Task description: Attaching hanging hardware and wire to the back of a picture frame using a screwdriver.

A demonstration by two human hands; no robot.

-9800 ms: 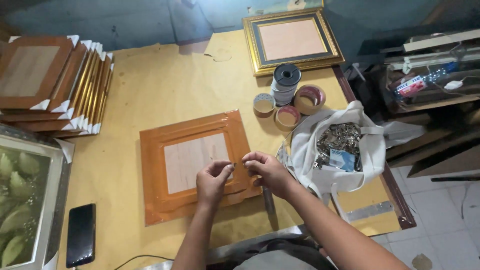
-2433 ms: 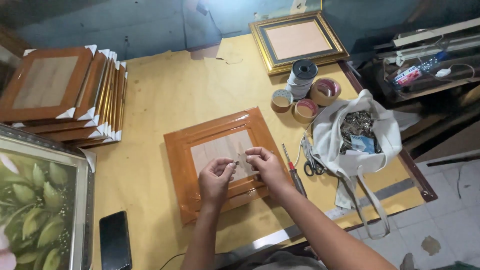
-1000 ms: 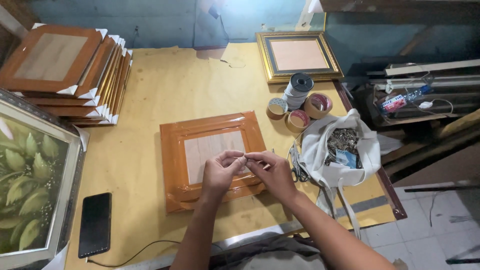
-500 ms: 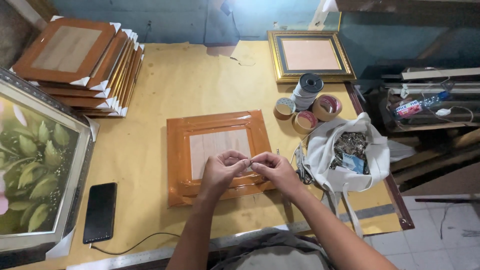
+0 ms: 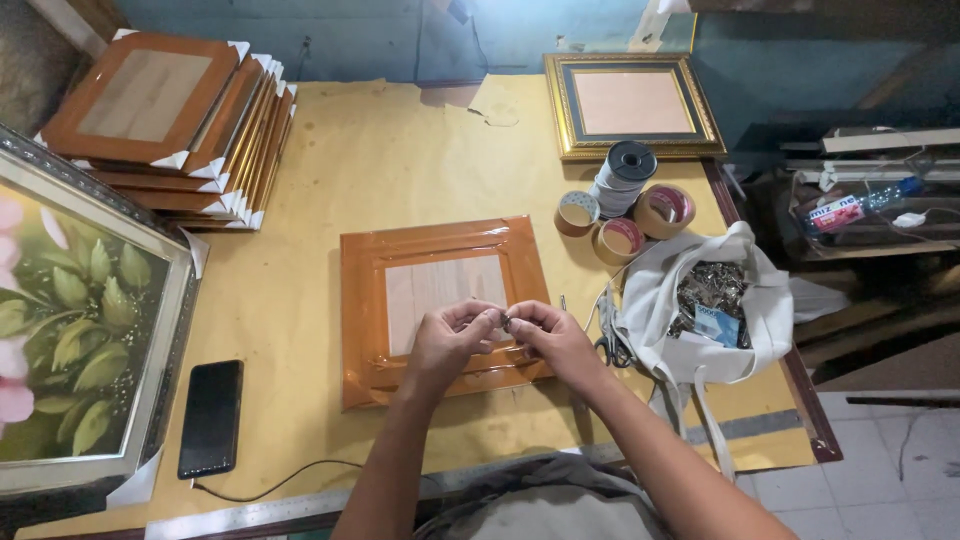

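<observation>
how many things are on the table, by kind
Frames lying singly: 2, orange frame under the hands, gold frame
Stack of frames: 1 stack, number in it cannot be told
Painting: 1
Tape rolls: 3
Cord spool: 1
Phone: 1
Bag: 1
Scissors: 1
Total: 11, with the stack as one

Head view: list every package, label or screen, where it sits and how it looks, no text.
Phone: table's front left, flat black slab, screen dark, cable attached.
Small packet: inside the white cloth bag, blue and white.
Labelled object: right-hand shelf, long, red-and-white label.
</observation>
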